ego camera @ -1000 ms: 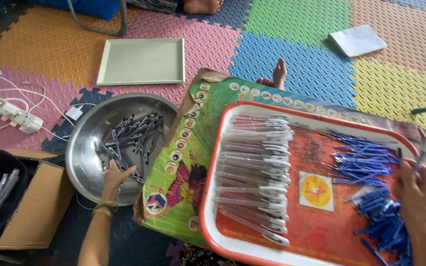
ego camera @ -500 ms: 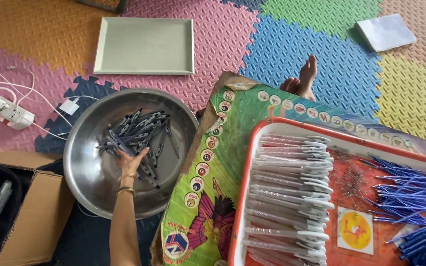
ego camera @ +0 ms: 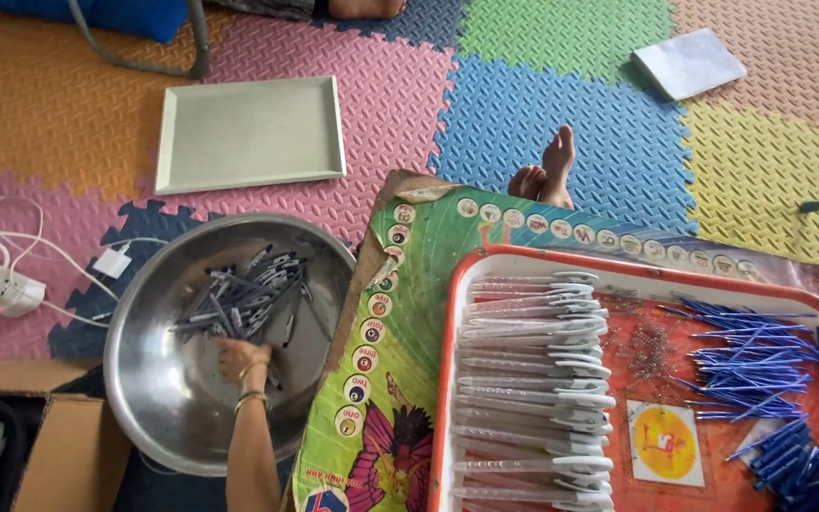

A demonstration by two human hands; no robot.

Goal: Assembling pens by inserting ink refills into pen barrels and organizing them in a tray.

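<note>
Left hand (ego camera: pixel 239 358) in bowl (ego camera: pixel 154 417) — seemingly gripping pens (ego camera: pixel 244 301).

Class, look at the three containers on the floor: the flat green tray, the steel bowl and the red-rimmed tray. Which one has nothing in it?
The flat green tray; the steel bowl and red-rimmed tray both hold pen parts.

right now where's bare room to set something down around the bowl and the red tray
Free: the pale rectangular tray above the metal bowl lies bare, and so does the foam mat between it and the white paper. Crowded: the bowl holds dark pen parts and the left hand; the red tray is packed with clear barrels and blue refills.
</note>
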